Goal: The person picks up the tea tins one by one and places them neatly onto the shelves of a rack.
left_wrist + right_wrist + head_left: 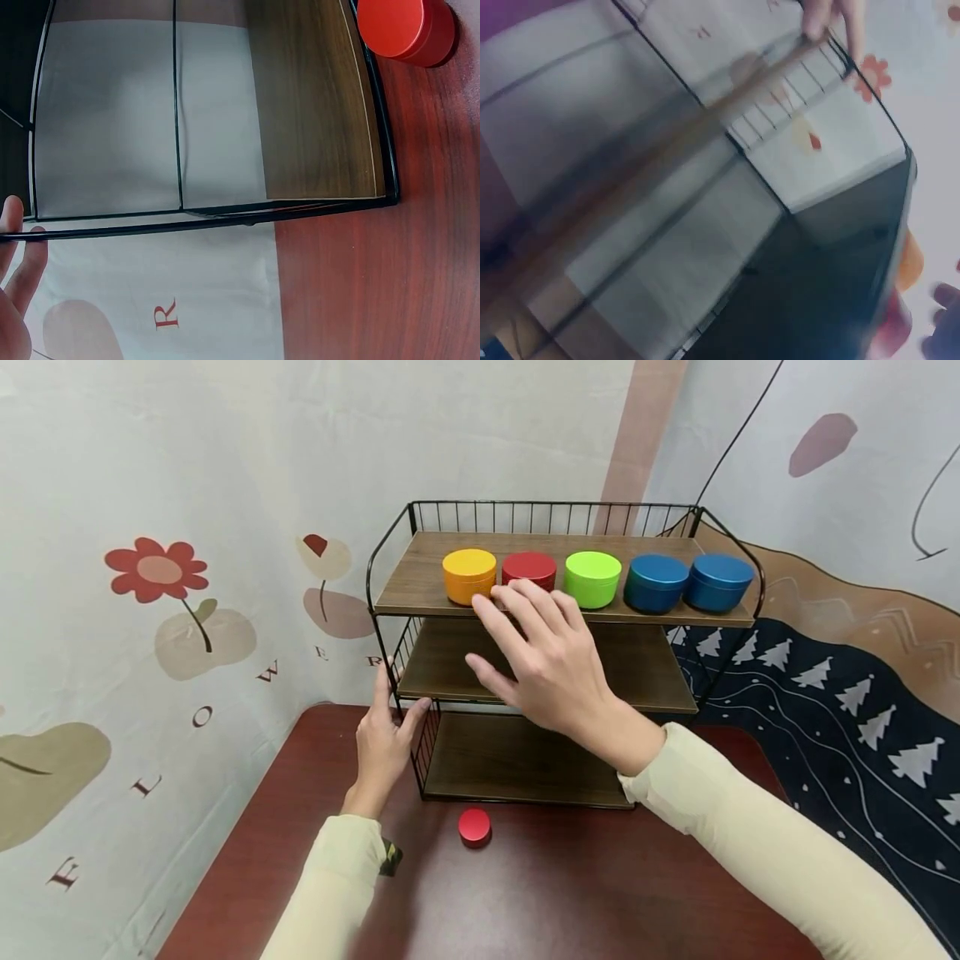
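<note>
In the head view, my left hand (381, 747) grips the left post of a three-tier wire-and-wood shelf rack (540, 662) between thumb and fingers. My right hand (551, 664) is raised in front of the top shelf, its fingers extended and holding nothing. It covers part of a red round tin (529, 566); whether it touches that tin I cannot tell. Along the top shelf stand an orange-yellow tin (469, 577), a lime-green tin (592, 580), a blue tin (656, 583) and another blue tin (718, 582). The right wrist view is blurred.
A smaller red tin (475, 827) stands on the reddish-brown table (570, 893) before the rack. Black wire rails (555, 516) edge the top shelf's back. Printed cloth (225, 460) hangs behind, and a dark tree-patterned part (840, 743) is at right.
</note>
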Demonstrator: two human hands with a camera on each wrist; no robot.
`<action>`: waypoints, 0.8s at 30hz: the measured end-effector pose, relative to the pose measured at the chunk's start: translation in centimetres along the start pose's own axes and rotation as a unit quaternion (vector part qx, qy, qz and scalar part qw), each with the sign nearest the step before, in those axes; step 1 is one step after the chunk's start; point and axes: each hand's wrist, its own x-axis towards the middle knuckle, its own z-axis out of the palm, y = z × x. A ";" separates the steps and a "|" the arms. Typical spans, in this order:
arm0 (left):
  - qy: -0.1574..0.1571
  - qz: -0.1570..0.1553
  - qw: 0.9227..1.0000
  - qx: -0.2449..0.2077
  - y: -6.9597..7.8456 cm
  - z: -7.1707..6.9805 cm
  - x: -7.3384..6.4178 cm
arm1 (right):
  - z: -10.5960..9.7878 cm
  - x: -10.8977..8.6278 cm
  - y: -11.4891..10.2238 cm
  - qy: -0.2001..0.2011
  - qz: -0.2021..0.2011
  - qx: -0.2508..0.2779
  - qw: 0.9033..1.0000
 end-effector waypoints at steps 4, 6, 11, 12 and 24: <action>-0.005 -0.004 1.000 -0.003 0.1 0.0 0.1 | 0.0 -1.7 -0.8 0.009 -0.025 0.000 1.000; -0.002 -0.004 1.000 -0.004 0.1 0.0 0.1 | 0.1 -2.5 -1.1 -0.001 -0.028 0.003 1.000; 0.005 -0.006 1.000 -0.004 0.0 0.0 0.1 | 0.4 -4.1 -2.1 -0.023 -0.019 0.026 0.999; 0.006 -0.006 1.000 -0.004 0.0 0.0 0.1 | 0.5 -4.4 -2.3 -0.026 -0.017 0.030 0.999; -0.003 -0.025 1.000 0.005 0.0 0.0 0.0 | 2.3 -8.7 -4.6 -0.062 0.022 0.072 0.995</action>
